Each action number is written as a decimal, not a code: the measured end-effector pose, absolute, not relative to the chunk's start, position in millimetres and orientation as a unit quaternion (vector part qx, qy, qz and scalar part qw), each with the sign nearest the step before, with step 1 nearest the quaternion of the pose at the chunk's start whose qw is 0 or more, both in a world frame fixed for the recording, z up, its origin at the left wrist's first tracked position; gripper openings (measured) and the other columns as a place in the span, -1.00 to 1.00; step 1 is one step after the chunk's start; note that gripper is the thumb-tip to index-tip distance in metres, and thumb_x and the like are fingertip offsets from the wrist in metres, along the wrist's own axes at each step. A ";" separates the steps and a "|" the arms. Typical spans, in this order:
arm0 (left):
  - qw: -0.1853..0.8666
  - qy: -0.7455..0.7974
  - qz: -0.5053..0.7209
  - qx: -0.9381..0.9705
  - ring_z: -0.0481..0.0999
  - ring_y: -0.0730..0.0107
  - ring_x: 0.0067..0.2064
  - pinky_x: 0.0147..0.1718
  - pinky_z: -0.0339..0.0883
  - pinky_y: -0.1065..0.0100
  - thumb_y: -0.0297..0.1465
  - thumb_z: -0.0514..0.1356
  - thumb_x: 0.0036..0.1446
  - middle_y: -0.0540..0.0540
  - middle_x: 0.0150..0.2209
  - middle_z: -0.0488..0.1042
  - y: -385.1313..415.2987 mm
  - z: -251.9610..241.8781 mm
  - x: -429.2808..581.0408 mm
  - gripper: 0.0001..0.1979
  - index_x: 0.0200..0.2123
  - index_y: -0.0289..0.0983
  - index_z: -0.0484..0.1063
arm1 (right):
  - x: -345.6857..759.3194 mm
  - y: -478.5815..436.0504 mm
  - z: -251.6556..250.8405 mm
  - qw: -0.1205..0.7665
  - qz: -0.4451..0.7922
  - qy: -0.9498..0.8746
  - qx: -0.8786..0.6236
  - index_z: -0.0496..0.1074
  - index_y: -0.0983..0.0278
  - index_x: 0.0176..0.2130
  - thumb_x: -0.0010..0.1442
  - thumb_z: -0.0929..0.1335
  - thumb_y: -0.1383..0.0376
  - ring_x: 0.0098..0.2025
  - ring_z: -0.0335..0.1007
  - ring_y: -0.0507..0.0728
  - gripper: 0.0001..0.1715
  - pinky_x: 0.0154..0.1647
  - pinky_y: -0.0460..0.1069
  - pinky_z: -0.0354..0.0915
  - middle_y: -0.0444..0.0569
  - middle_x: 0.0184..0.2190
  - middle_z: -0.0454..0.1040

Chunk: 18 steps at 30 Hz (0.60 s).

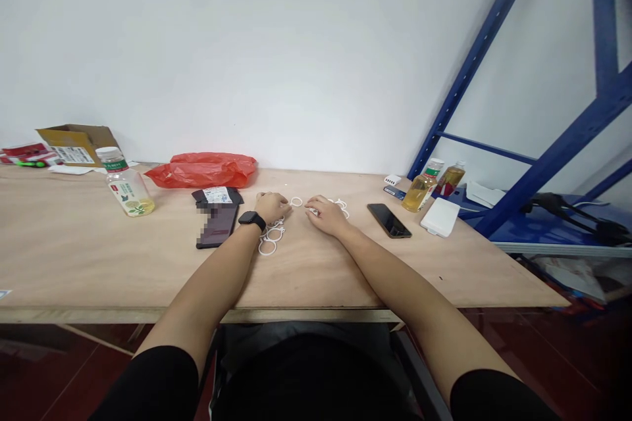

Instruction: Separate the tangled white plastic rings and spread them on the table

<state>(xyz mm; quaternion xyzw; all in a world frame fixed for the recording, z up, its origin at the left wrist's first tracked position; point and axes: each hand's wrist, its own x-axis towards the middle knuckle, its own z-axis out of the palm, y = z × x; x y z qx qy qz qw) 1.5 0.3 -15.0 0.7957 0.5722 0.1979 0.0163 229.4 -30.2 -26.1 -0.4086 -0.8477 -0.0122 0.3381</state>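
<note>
Near the frame's center, the left hand (273, 206) and right hand (326, 215) rest curled among white rings (271, 237) on the table (99, 256), grip unclear; a careless sweep could scatter the rings toward the phone (389, 220).

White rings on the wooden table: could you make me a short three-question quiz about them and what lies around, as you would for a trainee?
1. True or false: both hands rest on the table among the white rings.
2. Which wrist wears the black watch?
3. What lies just to the right of the right hand: A) the red plastic bag, B) the black phone, C) the cardboard box?

Key
1. True: the left hand and the right hand both touch the rings on the wooden table.
2. The left wrist.
3. B, the black phone.
</note>
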 end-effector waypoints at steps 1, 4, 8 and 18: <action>0.016 0.573 0.194 0.796 0.46 -0.08 0.06 0.08 0.11 -0.01 -0.07 0.18 0.07 -0.23 -0.02 0.57 -0.9 -14.6 2.3 -0.57 -0.13 -0.20 0.59 | 229.3 -30.2 -26.1 0.339 -0.012 -0.848 -0.408 0.54 0.16 -0.11 0.20 0.36 0.31 -0.11 0.47 0.11 -0.75 -0.10 0.01 0.37 -0.04 -0.05 0.51; 0.020 0.569 0.143 0.809 0.44 -0.10 0.08 0.10 0.09 -0.04 0.04 0.17 0.06 -0.23 0.00 0.56 -7.0 -13.9 7.8 -0.46 -0.04 -0.19 0.54 | 228.8 -30.5 -26.1 0.342 -0.014 -0.847 -0.408 0.54 0.17 -0.11 0.20 0.36 0.31 -0.13 0.47 0.10 -0.75 -0.12 0.00 0.36 -0.05 -0.05 0.52; 0.045 0.504 0.105 0.856 0.38 0.00 0.16 0.18 0.00 -0.01 0.08 0.05 0.16 -0.14 0.09 0.51 -13.5 -9.6 15.4 -0.43 0.07 -0.10 0.47 | 228.3 -30.7 -25.9 0.344 -0.015 -0.845 -0.408 0.53 0.17 -0.11 0.20 0.35 0.31 -0.13 0.47 0.10 -0.76 -0.12 -0.01 0.36 -0.05 -0.06 0.52; 0.017 0.586 0.088 0.805 0.47 0.01 0.07 0.07 0.15 0.05 -0.24 0.05 0.18 -0.16 0.04 0.55 -7.5 -1.3 -17.8 -0.61 -0.04 -0.14 0.58 | 229.0 -28.5 -27.1 0.345 -0.015 -0.846 -0.405 0.54 0.17 -0.14 0.20 0.36 0.31 -0.09 0.47 0.12 -0.78 -0.10 0.00 0.36 -0.04 -0.06 0.53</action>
